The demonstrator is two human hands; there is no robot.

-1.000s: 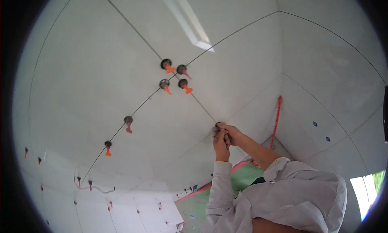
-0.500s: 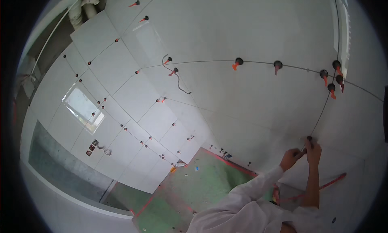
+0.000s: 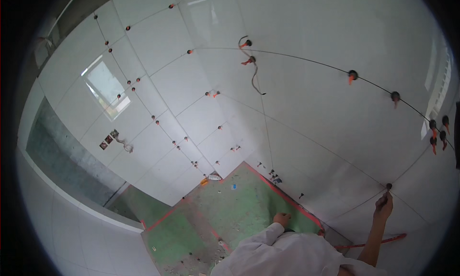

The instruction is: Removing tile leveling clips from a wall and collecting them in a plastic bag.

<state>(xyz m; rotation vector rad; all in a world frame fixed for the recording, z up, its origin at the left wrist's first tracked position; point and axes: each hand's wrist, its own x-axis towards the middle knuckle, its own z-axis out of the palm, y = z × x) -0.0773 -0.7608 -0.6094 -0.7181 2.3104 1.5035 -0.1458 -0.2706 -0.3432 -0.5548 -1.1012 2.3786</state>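
My right hand (image 3: 384,205) is raised at the wall on the right, its fingers pinched just beneath a tile leveler (image 3: 388,186) with a round black cap. That leveler sits where grout joints cross; the fingers hide its handle. My left hand (image 3: 282,219) hangs lower, away from the wall, in front of the green floor. Its fingers are curled, and what they hold, if anything, is hidden. Further up the same wall, more levelers with orange-red handles stick out along the joint, among them one leveler (image 3: 352,75) and a cluster at the far right (image 3: 433,141).
Large pale tiles (image 3: 306,113) cover the walls. A wire (image 3: 255,79) dangles from the wall, and open socket boxes (image 3: 109,139) show at left. Green floor covering (image 3: 230,204) has red tape (image 3: 268,185) along its edge. A red strip (image 3: 371,243) lies low at right.
My left hand has come away from the leveler and dropped down to the left. My right hand stays at the leveler. The whole view has shifted, with the wall's upper levelers now further right.
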